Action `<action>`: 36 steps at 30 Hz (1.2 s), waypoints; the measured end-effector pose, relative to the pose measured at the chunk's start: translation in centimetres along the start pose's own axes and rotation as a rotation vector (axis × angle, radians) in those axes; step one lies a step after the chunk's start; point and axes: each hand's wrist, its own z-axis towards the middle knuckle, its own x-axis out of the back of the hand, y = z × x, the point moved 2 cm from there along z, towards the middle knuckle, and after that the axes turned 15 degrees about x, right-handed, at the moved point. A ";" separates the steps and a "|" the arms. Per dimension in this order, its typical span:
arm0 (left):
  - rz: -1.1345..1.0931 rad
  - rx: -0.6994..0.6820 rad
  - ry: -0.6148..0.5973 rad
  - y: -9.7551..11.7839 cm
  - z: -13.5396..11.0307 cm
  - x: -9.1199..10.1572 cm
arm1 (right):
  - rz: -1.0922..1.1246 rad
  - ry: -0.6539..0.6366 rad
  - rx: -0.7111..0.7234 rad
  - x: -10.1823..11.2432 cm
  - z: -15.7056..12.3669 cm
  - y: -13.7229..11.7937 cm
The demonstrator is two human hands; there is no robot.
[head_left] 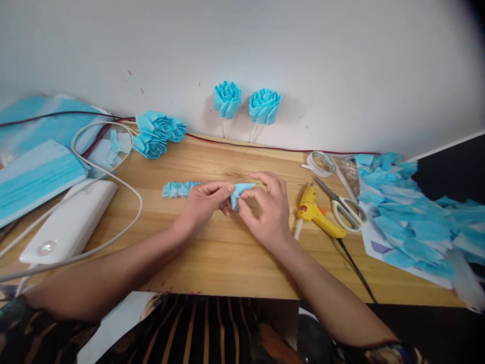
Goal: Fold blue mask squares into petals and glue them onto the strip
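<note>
Between my two hands, above the middle of the table, is a small folded piece of light blue fabric (239, 191). My left hand (208, 199) pinches its left side between thumb and fingers. My right hand (267, 207) grips the lower right part with thumb and index finger, its other fingers curled above. Just left of my left hand, a row of folded blue petals (178, 189) lies on the wood, its right end hidden behind that hand. To the right of my right hand rest a yellow hot glue gun (318, 215) and scissors (343, 205) with pale handles.
Two blue fabric roses on sticks (227, 99) lean at the wall, with more blue roses (155, 134) at back left. A white power strip (70, 222), looped cable and blue sheets (38, 177) lie left. Tape roll (321, 164) and many blue pieces (409, 212) lie right.
</note>
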 end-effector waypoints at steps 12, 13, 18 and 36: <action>-0.006 0.036 0.008 -0.1 0.2 0.2 | 0.182 0.078 -0.223 -0.1 -0.5 1.0; -0.011 0.039 0.014 -0.1 0.2 0.2 | 0.253 0.101 -0.303 -0.2 -0.6 1.3; -0.044 0.044 0.021 -0.1 0.1 0.1 | 0.719 0.066 -0.656 -0.6 -1.0 2.2; -0.037 0.056 0.050 -0.5 0.0 -0.2 | 0.472 -0.068 -0.462 -0.6 -0.4 1.0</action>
